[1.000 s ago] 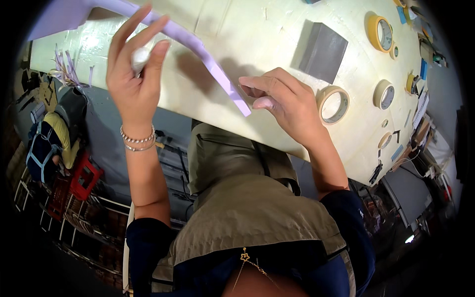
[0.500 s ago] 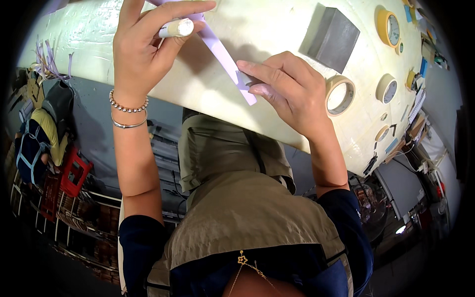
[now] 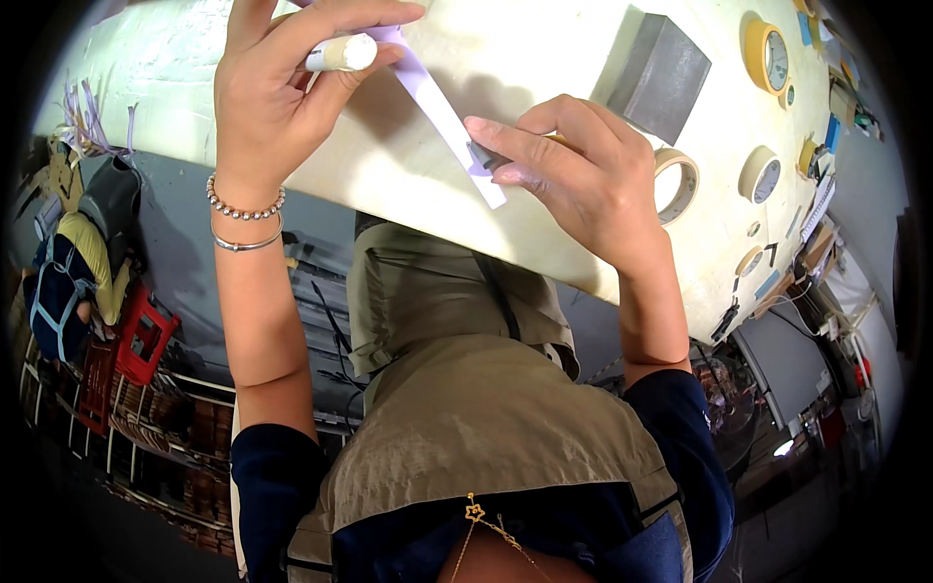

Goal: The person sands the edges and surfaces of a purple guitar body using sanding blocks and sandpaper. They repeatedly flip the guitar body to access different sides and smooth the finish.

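Observation:
Resting on a long lavender strip (image 3: 428,92), my left hand (image 3: 277,97) is closed, its thumb on the strip near the upper end. A white stick with a round whitish end (image 3: 340,53) is tucked between its fingers. The strip slants down toward the table's near edge, its lower end free. My right hand (image 3: 588,175) is closed in a pinch on a small grey flat-tipped tool (image 3: 484,155), which touches the strip near that lower end. A bit of yellow shows behind the right fingers; most of this tool is hidden.
On the pale table (image 3: 544,243) stand a grey block (image 3: 661,78), a tape roll (image 3: 677,185) beside my right wrist, a yellow tape roll (image 3: 765,55) and another roll (image 3: 760,175). Purple strips (image 3: 92,121) hang at the left edge. Another person (image 3: 83,262) is at far left.
Both hands have shifted slightly, the left one leftward and the right one a little right. The tool's grey tip stays against the strip near its lower end.

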`<action>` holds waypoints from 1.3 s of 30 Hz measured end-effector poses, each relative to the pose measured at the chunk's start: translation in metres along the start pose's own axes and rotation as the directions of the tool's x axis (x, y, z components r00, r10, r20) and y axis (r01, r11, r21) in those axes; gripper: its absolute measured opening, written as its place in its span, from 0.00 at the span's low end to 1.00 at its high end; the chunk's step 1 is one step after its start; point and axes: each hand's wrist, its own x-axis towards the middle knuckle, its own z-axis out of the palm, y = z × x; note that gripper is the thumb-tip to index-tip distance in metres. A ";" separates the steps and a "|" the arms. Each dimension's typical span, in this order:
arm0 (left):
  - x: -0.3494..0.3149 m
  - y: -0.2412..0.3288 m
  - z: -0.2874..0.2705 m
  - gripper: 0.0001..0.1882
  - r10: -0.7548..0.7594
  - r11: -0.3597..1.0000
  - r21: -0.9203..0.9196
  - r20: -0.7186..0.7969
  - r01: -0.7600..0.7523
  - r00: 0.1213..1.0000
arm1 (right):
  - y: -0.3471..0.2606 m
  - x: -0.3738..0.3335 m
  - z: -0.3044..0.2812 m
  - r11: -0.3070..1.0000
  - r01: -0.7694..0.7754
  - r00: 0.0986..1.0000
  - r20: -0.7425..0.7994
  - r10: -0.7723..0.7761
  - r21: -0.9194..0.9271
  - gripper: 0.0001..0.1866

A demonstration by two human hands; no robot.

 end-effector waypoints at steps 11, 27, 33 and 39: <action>0.001 0.001 0.000 0.14 -0.019 1.000 -0.008 0.009 0.019 1.000 | 0.000 -0.001 0.002 0.981 -0.100 0.995 0.024 0.097 0.165 0.19; -0.001 0.000 -0.001 0.14 -0.036 0.999 -0.015 0.019 0.036 0.999 | -0.001 0.001 0.000 0.988 -0.081 0.996 0.033 0.078 0.131 0.19; -0.001 -0.001 -0.001 0.14 -0.025 1.000 0.000 0.019 0.025 1.000 | 0.001 0.001 0.000 1.000 -0.009 1.000 0.019 0.008 0.015 0.19; -0.002 0.000 0.000 0.14 -0.028 1.000 -0.005 0.013 0.029 1.000 | 0.003 0.001 -0.003 0.990 -0.056 0.997 0.062 0.048 0.130 0.18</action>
